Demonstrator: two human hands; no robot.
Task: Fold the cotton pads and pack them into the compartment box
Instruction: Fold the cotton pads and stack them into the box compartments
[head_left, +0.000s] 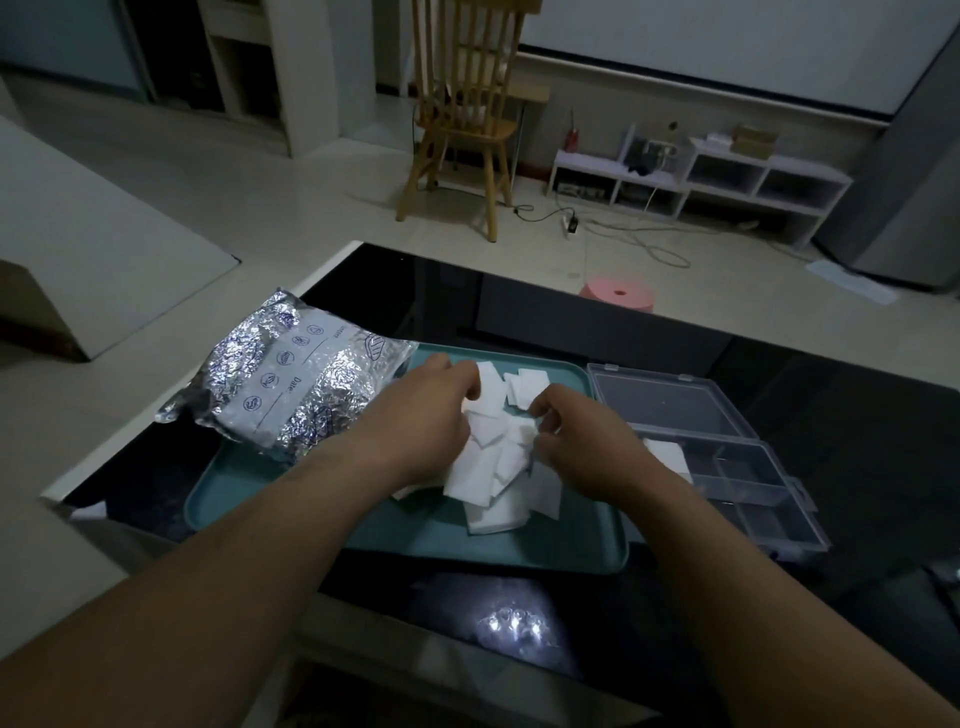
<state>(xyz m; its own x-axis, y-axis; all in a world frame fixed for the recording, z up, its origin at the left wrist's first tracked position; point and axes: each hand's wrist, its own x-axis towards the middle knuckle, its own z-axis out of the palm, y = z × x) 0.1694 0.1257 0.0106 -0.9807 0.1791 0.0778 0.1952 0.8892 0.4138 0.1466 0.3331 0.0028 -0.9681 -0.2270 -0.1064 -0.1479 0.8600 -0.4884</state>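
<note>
On a glossy black table (857, 431), white square cotton pads (491, 470) are heaped on a teal plastic tray (234, 493), pinched by left hand (431, 410) and right hand (576, 441) (corners are best matched before creasing); the clear plastic compartment box (737, 467) lies open at the tray's right edge.

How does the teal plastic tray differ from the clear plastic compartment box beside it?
The teal plastic tray is opaque; the clear plastic compartment box is see-through. The tray holds a loose heap of white cotton pads; the divided box shows pads in one compartment only. Both lie on the dark glossy table.
</note>
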